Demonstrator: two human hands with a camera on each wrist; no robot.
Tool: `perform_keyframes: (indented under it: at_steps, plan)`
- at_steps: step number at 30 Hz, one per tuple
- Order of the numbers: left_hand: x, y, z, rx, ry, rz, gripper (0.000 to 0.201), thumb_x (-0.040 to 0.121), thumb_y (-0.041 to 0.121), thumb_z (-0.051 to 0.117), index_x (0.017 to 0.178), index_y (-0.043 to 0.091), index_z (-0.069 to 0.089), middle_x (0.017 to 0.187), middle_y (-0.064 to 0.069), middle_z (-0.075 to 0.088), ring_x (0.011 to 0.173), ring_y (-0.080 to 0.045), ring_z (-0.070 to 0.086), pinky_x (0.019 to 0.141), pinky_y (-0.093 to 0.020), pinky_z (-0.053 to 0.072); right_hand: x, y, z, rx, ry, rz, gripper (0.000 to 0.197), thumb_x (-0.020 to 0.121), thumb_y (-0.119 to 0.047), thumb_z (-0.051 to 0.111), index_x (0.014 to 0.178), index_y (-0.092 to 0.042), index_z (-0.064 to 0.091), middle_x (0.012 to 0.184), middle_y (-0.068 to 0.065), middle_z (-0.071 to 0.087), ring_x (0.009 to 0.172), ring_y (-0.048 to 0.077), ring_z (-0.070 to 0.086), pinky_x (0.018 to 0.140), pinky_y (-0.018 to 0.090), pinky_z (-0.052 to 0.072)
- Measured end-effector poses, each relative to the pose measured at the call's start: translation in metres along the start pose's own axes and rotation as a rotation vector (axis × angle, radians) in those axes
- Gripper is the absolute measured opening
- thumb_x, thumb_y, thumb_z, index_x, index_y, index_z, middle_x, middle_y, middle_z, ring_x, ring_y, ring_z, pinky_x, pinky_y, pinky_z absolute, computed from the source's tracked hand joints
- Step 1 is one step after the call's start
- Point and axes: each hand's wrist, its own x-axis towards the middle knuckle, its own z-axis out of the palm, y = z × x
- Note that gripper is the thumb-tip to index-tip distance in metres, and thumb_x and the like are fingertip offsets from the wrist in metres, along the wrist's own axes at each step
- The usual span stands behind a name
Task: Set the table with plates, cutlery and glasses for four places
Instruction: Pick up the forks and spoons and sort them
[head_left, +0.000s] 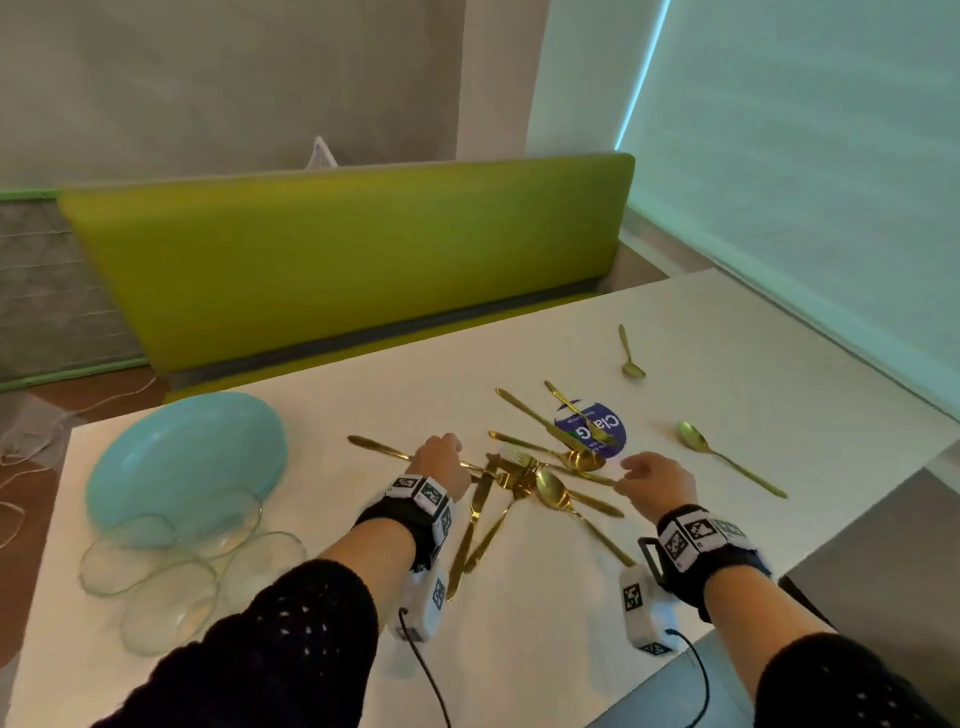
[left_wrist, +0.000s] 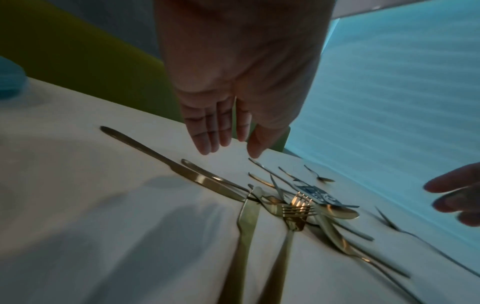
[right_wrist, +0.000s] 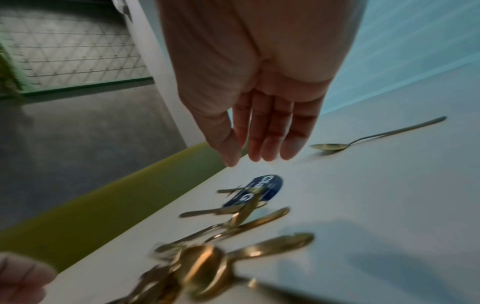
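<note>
Gold cutlery (head_left: 524, 475) lies in a loose heap of knives, forks and spoons at the middle of the white table (head_left: 519, 649). My left hand (head_left: 441, 462) hovers over the heap's left side above a knife (left_wrist: 176, 166), fingers straight, holding nothing. To the right, my right hand (head_left: 652, 478) hangs above the heap's edge, fingers (right_wrist: 267, 144) straight and empty. A stack of light blue plates (head_left: 187, 462) sits at the table's left. Several clear glasses (head_left: 171, 571) stand in front of it. Two spoons (head_left: 727, 457) lie apart at the right.
A round blue sticker (head_left: 602, 428) lies under some cutlery. A green bench (head_left: 337, 260) runs along the table's far side. A window blind (head_left: 805, 182) fills the right wall. Wrist camera cables (head_left: 426, 670) trail off the near table edge.
</note>
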Motion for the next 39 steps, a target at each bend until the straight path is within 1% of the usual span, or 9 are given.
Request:
perform_keyframes:
  at_steps: [6, 13, 19, 22, 27, 30, 34, 37, 39]
  plan:
    - [0.046, 0.009, 0.029, 0.255, -0.057, 0.038, 0.046, 0.094, 0.008, 0.043, 0.139, 0.02, 0.043, 0.14, -0.007, 0.043, 0.13, -0.023, 0.041, 0.105, -0.034, 0.04, 0.055, 0.034, -0.015, -0.021, -0.006, 0.051, 0.025, 0.082, -0.014, 0.067, 0.106, -0.013, 0.068, 0.106, 0.007, 0.07, 0.105, 0.023, 0.061, 0.096, 0.03, 0.045]
    - [0.066, 0.0, 0.041, 0.395, -0.038, 0.112, 0.027, 0.094, 0.01, 0.044, 0.109, 0.013, 0.067, 0.114, -0.005, 0.06, 0.107, -0.019, 0.056, 0.087, -0.026, 0.05, 0.084, 0.034, -0.001, -0.006, -0.052, 0.028, 0.023, 0.083, -0.016, 0.066, 0.106, -0.015, 0.067, 0.107, 0.005, 0.068, 0.092, 0.015, 0.056, 0.09, 0.026, 0.044]
    - [0.072, -0.011, 0.037, 0.444, -0.073, 0.247, 0.019, 0.093, 0.012, 0.051, 0.109, 0.014, 0.063, 0.115, -0.003, 0.058, 0.108, -0.017, 0.051, 0.085, -0.024, 0.044, 0.083, 0.024, 0.016, 0.036, -0.07, -0.01, 0.021, 0.084, -0.015, 0.064, 0.105, -0.017, 0.068, 0.109, 0.003, 0.067, 0.092, 0.013, 0.057, 0.082, 0.022, 0.044]
    - [0.068, -0.012, 0.03, 0.423, -0.081, 0.256, 0.021, 0.096, 0.014, 0.046, 0.112, 0.012, 0.059, 0.115, -0.006, 0.056, 0.095, -0.016, 0.05, 0.077, -0.022, 0.039, 0.076, 0.018, 0.027, 0.04, -0.094, -0.017, 0.02, 0.085, -0.013, 0.061, 0.104, -0.018, 0.068, 0.108, 0.002, 0.065, 0.092, 0.012, 0.056, 0.08, 0.021, 0.043]
    - [0.055, -0.002, 0.012, 0.224, 0.014, 0.204, 0.019, 0.1, 0.019, 0.038, 0.108, 0.012, 0.053, 0.106, -0.008, 0.061, 0.084, -0.018, 0.053, 0.072, -0.026, 0.042, 0.057, 0.001, 0.044, 0.056, -0.121, -0.053, 0.019, 0.086, -0.012, 0.058, 0.101, -0.017, 0.069, 0.1, 0.0, 0.065, 0.092, 0.015, 0.058, 0.086, 0.024, 0.047]
    - [0.047, 0.009, -0.001, -0.033, 0.118, 0.158, 0.018, 0.1, 0.02, 0.037, 0.107, 0.01, 0.05, 0.099, -0.003, 0.06, 0.087, -0.019, 0.057, 0.074, -0.029, 0.046, 0.044, -0.011, 0.056, 0.075, -0.136, -0.057, 0.015, 0.086, -0.013, 0.059, 0.096, -0.017, 0.069, 0.09, -0.002, 0.061, 0.085, 0.013, 0.055, 0.076, 0.02, 0.041]
    - [0.039, 0.017, -0.006, -0.48, 0.199, 0.018, 0.014, 0.099, 0.016, 0.038, 0.107, 0.008, 0.047, 0.093, -0.003, 0.056, 0.088, -0.019, 0.056, 0.087, -0.036, 0.051, 0.026, -0.024, 0.081, 0.032, -0.233, -0.091, 0.012, 0.088, -0.016, 0.058, 0.077, -0.019, 0.06, 0.078, -0.005, 0.058, 0.078, 0.011, 0.055, 0.062, 0.012, 0.042]
    - [0.034, 0.014, -0.002, -0.625, 0.196, -0.07, 0.01, 0.099, 0.016, 0.04, 0.104, 0.011, 0.047, 0.088, -0.002, 0.056, 0.083, -0.018, 0.053, 0.082, -0.034, 0.048, 0.017, -0.03, 0.104, -0.019, -0.28, -0.023, 0.016, 0.088, -0.024, 0.058, 0.073, -0.02, 0.055, 0.083, -0.001, 0.06, 0.081, 0.014, 0.058, 0.073, 0.022, 0.05]
    - [0.032, 0.011, 0.001, -0.659, 0.186, -0.108, 0.013, 0.099, 0.017, 0.04, 0.106, 0.011, 0.049, 0.087, -0.001, 0.057, 0.083, -0.017, 0.053, 0.078, -0.03, 0.045, 0.012, -0.034, 0.116, -0.101, -0.309, 0.042, 0.018, 0.089, -0.033, 0.057, 0.077, -0.019, 0.056, 0.083, 0.0, 0.06, 0.079, 0.015, 0.056, 0.074, 0.025, 0.051]
